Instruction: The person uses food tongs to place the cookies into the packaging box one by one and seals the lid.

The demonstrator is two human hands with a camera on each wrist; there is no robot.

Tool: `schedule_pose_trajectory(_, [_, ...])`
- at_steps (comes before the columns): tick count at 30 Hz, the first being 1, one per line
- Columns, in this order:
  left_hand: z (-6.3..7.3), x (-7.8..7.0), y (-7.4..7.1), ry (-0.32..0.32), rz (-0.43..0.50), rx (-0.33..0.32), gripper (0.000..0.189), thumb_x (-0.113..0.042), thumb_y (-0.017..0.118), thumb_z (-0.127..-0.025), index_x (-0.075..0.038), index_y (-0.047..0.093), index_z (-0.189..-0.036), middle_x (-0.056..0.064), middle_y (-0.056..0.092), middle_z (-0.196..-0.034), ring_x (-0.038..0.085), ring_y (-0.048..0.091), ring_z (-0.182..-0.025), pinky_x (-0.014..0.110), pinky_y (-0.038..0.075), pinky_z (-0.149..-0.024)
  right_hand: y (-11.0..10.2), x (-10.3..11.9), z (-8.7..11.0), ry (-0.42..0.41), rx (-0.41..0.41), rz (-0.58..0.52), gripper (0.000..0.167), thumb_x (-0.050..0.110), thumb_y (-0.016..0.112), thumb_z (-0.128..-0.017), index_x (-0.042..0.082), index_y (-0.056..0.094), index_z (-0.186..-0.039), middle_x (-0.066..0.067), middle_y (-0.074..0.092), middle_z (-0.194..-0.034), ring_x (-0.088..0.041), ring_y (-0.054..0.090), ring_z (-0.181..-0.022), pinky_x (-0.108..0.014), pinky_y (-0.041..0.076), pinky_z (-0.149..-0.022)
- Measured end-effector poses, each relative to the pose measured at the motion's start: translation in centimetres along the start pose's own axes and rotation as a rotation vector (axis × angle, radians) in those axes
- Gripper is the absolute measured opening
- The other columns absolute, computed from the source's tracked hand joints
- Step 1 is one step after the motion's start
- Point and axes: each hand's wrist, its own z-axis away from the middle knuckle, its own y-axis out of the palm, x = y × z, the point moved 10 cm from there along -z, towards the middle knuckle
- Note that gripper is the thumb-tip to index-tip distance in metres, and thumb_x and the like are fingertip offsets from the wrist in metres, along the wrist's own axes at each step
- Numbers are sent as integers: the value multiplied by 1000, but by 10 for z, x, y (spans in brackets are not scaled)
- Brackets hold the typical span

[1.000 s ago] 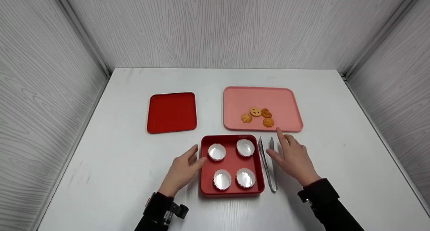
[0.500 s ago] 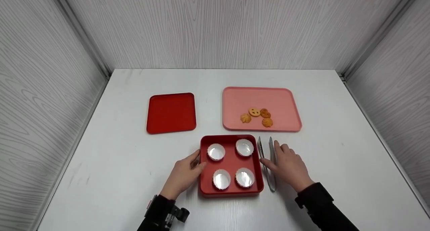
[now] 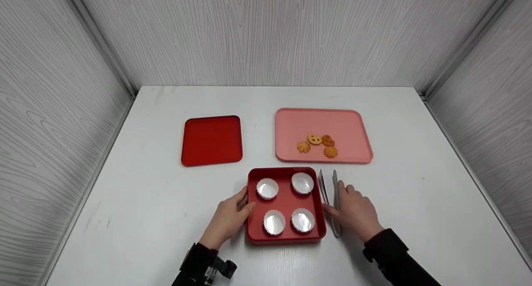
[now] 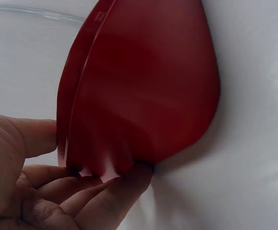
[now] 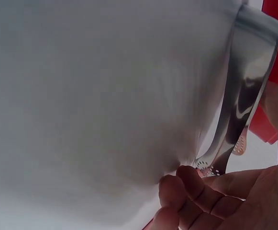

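My left hand (image 3: pixel 226 219) grips the left side of a red square box (image 3: pixel 286 200), thumb at the rim and fingers against the outer wall. The left wrist view shows those fingers (image 4: pixel 112 201) on the box's side (image 4: pixel 148 72). Inside the box stand several white fluted paper cups (image 3: pixel 274 222). Metal tongs (image 3: pixel 336 188) lie just right of the box, arms spread, bend toward me. My right hand (image 3: pixel 358 213) holds them, thumb across the arms and fingers along the outer side. In the right wrist view, curled fingers (image 5: pixel 191 191) meet the tongs (image 5: pixel 249 62) near the perforated end.
Behind the box lies a pink tray (image 3: pixel 349 128) bearing several small cookies, among them a pretzel-like one (image 3: pixel 328 140) and a swirled one (image 3: pixel 330 152). A flat red tray (image 3: pixel 212 140) is at the back left. Grey wood-grain panels (image 3: pixel 266 36) enclose the white table (image 3: pixel 137 194).
The right hand has come down and toward me from above the pink tray's front edge onto the tongs. My left hand has closed in on the box's side. Box and cookies stay put.
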Motion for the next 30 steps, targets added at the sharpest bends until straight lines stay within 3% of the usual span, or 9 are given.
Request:
schedule_pose_trajectory(5, [0, 1, 1, -8, 6, 4, 62, -29, 61, -103, -6, 41, -157, 15, 51, -152, 33, 44, -144, 52, 37, -117, 2, 0, 1, 7, -7, -19, 68, 40, 75, -92, -10, 53, -133, -23, 63, -95, -36, 64, -73, -52, 57, -65])
schedule_pose_trajectory(10, [0, 1, 1, -15, 6, 3, 62, -28, 62, -103, -6, 41, -157, 15, 51, -152, 34, 44, -144, 52, 37, -117, 2, -6, 1, 46, -4, -53, 38, 32, 71, -94, -2, 58, -106, -11, 56, -76, -25, 55, -59, -42, 49, -51])
schedule_pose_trajectory(15, [1, 2, 0, -27, 6, -1, 62, -29, 62, -103, -7, 40, -157, 15, 51, -153, 33, 44, -144, 52, 37, -117, 1, -12, 0, 89, 9, -85, 29, 29, 69, -94, 4, 55, -91, -7, 52, -68, -23, 49, -55, -39, 43, -47])
schedule_pose_trajectory(21, [2, 2, 0, -28, 8, -4, 62, -29, 62, -103, -6, 40, -157, 15, 51, -152, 33, 44, -144, 51, 38, -117, -7, -16, 1, 84, -23, -123, 25, 26, 66, -95, 5, 53, -92, -7, 52, -65, -25, 48, -53, -41, 42, -46])
schedule_pose_trajectory(30, [3, 2, 1, -25, 33, -7, 62, -28, 62, -103, -7, 40, -157, 16, 51, -152, 32, 46, -143, 50, 39, -116, -37, -27, 2, -12, -222, -119, 29, 23, 70, -96, 0, 60, -110, -10, 60, -72, -28, 56, -54, -46, 47, -45])
